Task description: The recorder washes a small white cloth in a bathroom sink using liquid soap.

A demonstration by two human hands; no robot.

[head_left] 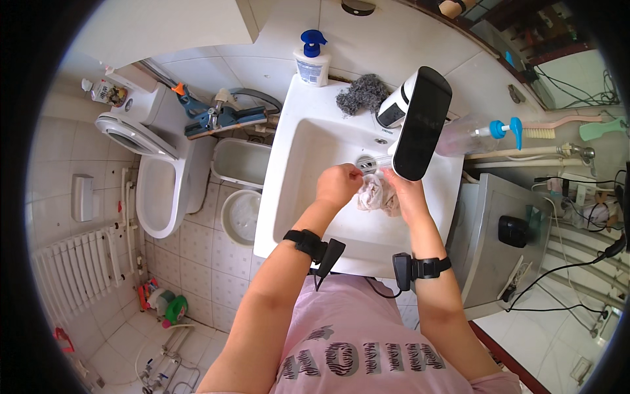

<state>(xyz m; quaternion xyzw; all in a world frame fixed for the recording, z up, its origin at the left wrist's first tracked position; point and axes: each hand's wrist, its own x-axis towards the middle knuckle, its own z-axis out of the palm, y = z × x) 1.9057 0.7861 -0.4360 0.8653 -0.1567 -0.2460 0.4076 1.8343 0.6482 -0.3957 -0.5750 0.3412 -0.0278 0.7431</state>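
Both my hands are over the white washbasin, under the faucet with its broad black top. A crumpled, pale pinkish-white wet cloth hangs between them. My left hand pinches the cloth's left side, fingers closed. On its right side my right hand grips the cloth, its fingers partly hidden under the faucet head. Clear water seems to run down by the cloth, near the drain. Each forearm wears a black strap with a small device.
On the basin's back ledge stand a white pump bottle with a blue top and a grey fuzzy scrubber. A clear bottle with a blue pump is right of the faucet. Left are a toilet, a basin and a tub.
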